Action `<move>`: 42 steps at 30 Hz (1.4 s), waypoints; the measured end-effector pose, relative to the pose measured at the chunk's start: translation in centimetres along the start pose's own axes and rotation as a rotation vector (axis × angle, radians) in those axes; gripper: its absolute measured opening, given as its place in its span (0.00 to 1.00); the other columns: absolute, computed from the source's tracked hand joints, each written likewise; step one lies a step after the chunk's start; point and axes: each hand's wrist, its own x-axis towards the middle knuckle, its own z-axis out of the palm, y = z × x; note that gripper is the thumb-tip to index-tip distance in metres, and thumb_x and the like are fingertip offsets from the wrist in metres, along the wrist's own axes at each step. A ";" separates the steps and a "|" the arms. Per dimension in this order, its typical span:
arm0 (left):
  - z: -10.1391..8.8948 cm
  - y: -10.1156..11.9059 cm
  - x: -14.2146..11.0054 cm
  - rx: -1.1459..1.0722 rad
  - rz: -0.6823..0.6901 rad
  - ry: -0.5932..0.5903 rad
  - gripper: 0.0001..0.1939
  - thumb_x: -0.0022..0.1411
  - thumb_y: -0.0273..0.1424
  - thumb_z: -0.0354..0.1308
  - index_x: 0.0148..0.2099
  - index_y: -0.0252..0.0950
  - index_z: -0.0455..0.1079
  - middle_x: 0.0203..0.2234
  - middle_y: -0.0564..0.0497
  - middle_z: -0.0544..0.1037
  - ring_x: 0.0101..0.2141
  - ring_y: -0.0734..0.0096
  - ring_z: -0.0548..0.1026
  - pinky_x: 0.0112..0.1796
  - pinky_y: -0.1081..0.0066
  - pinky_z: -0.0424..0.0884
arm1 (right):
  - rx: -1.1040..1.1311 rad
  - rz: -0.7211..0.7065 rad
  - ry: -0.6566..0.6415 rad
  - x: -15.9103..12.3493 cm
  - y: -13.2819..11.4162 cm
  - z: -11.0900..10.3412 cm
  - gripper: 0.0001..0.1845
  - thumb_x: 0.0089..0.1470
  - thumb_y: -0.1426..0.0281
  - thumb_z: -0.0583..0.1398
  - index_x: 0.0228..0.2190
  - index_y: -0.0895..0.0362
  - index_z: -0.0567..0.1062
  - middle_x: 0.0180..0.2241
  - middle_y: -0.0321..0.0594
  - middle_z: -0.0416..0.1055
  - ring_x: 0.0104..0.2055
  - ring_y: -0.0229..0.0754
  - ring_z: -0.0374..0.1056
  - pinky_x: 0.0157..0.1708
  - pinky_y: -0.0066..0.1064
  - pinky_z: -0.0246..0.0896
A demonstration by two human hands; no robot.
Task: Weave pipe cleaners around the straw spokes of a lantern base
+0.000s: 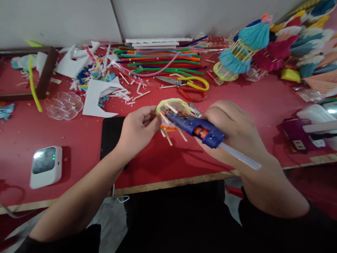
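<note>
My left hand (138, 128) pinches a small craft frame (172, 105) made of a yellow-green ring, an orange ring and thin wooden sticks, held above the red table (79, 140). My right hand (237, 131) grips a blue glue gun (196, 127) with a clear glue stick poking out of its back. The gun's nozzle points left into the frame, just under the yellow-green ring. Both hands hover over the table's middle, near its front edge.
A black tablet (112, 135) lies under my left wrist. A white device (46, 167) sits front left. Yellow and red scissors (192, 88), coloured straws (160, 59), white foam scraps (96, 96) and a clear plastic tray (63, 105) lie behind. Finished tasselled lanterns (243, 45) stand back right.
</note>
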 end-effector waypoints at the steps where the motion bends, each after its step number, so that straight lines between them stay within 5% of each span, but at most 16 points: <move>1: 0.0 0.0 0.0 0.003 -0.003 0.001 0.11 0.59 0.28 0.61 0.44 0.36 0.80 0.28 0.52 0.83 0.25 0.75 0.75 0.32 0.74 0.73 | 0.005 -0.006 -0.002 0.0 -0.1 0.0 0.09 0.58 0.72 0.56 0.29 0.49 0.60 0.29 0.41 0.65 0.33 0.47 0.63 0.32 0.38 0.63; 11: 0.2 0.2 -0.1 -0.033 -0.061 0.030 0.08 0.57 0.27 0.63 0.41 0.37 0.80 0.30 0.50 0.84 0.29 0.70 0.79 0.34 0.73 0.75 | -0.014 0.034 -0.054 0.0 -0.3 -0.4 0.10 0.58 0.73 0.56 0.28 0.49 0.60 0.29 0.41 0.66 0.33 0.47 0.63 0.32 0.38 0.62; 20: 0.2 0.6 -0.2 0.036 -0.059 0.056 0.10 0.56 0.26 0.60 0.39 0.36 0.80 0.21 0.54 0.78 0.29 0.70 0.79 0.31 0.75 0.74 | -0.071 0.013 -0.020 -0.4 -0.4 -0.5 0.08 0.55 0.73 0.56 0.28 0.50 0.61 0.28 0.42 0.65 0.32 0.47 0.61 0.31 0.38 0.60; 27: 0.2 0.1 0.0 -0.001 -0.056 0.047 0.10 0.56 0.27 0.61 0.41 0.34 0.80 0.30 0.48 0.84 0.32 0.68 0.81 0.30 0.74 0.73 | -0.048 0.027 -0.036 -0.3 -0.1 -0.6 0.09 0.52 0.74 0.57 0.27 0.50 0.59 0.27 0.38 0.61 0.31 0.45 0.60 0.29 0.34 0.57; 42: -0.1 0.4 0.1 0.029 -0.069 0.088 0.05 0.52 0.25 0.62 0.34 0.37 0.76 0.31 0.50 0.84 0.31 0.68 0.82 0.33 0.73 0.77 | -0.077 0.064 -0.026 -0.6 -0.2 -0.6 0.11 0.51 0.74 0.58 0.27 0.50 0.59 0.26 0.39 0.63 0.30 0.45 0.61 0.28 0.36 0.57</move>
